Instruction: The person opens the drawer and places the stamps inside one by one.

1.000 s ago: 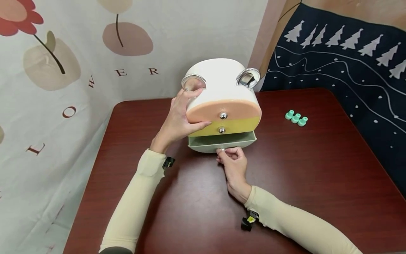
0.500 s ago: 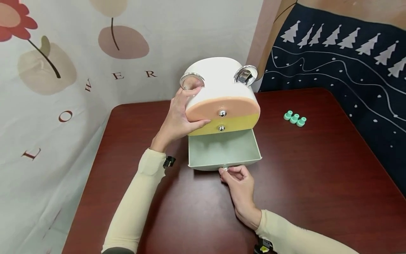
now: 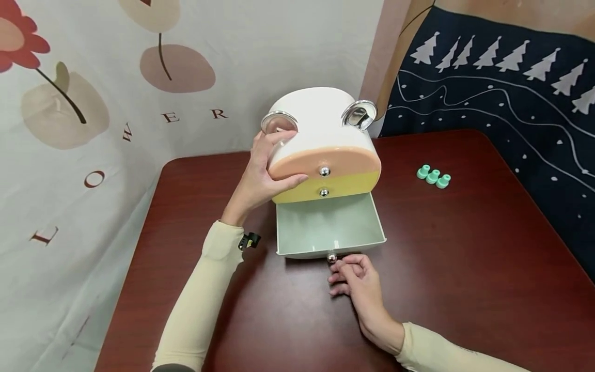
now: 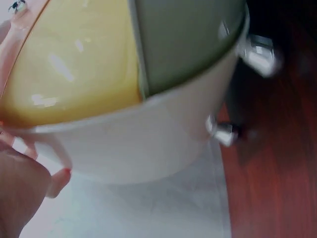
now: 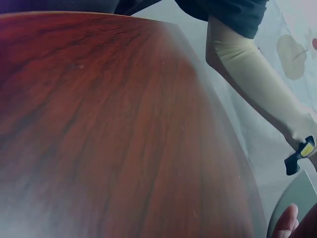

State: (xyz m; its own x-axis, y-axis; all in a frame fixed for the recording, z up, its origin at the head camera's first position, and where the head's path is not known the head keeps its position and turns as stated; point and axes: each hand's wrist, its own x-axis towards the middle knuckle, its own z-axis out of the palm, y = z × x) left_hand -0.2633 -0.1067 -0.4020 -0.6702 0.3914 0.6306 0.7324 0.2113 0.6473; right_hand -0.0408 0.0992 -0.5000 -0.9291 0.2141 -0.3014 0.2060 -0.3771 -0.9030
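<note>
A small white drawer cabinet [image 3: 316, 111] with rounded sides stands on the table, two silver ring-shaped ears on top. My left hand [image 3: 260, 173] grips its left side, thumb across the front and fingers on the top edge. The orange drawer [image 3: 297, 164] and yellow drawer [image 3: 293, 196] are closed. Below them the pale green drawer [image 3: 330, 225] is pulled well out, and its inside looks bare. My right hand [image 3: 364, 292], fingers loosely bent, is right beside the green drawer's silver knob [image 3: 332, 258]. In the left wrist view, silver legs [image 4: 262, 57] show on the cabinet's underside.
Several mint-green peg-like pieces [image 3: 433, 176] stand in a row on the dark red wooden table [image 3: 465, 268], right of the cabinet. Behind hang a white flower-print cloth [image 3: 246, 62] and a navy cloth with trees [image 3: 488, 93].
The green drawer has slid out toward me, drawn by my right hand on its knob. That hand has now loosened from the knob. My left hand keeps its grip on the cabinet.
</note>
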